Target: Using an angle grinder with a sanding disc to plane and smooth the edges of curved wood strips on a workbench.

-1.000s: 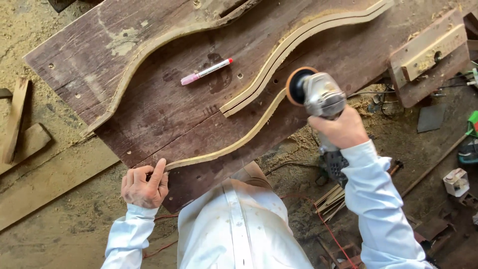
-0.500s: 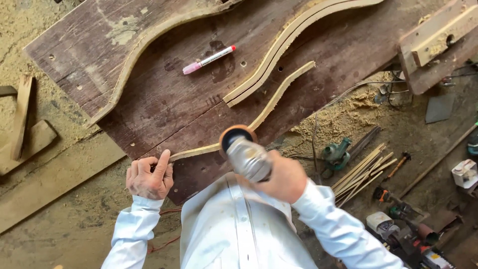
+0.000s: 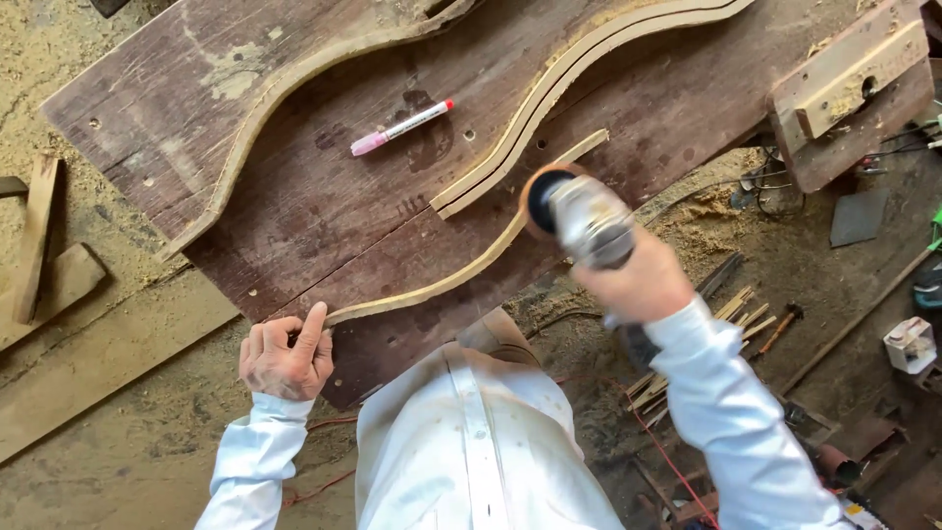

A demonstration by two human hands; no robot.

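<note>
Left hand (image 3: pixel 286 355), lower left of frame: fingers curled, thumb up, pinning the near end of a thin curved wooden strip (image 3: pixel 461 267) against the edge of a dark worn workbench board (image 3: pixel 294 196). The strip runs from that hand up toward frame centre. Right hand (image 3: pixel 636 285), centre right: closed around a blurred angle grinder (image 3: pixel 579 216), its disc touching the strip's upper part. A pink marker (image 3: pixel 401 128) lies on the board, upper centre. Stacked curved wood pieces (image 3: pixel 579 79) lie just above the grinder. Sawdust and scattered tools (image 3: pixel 765 324) cover the floor at right.
</note>
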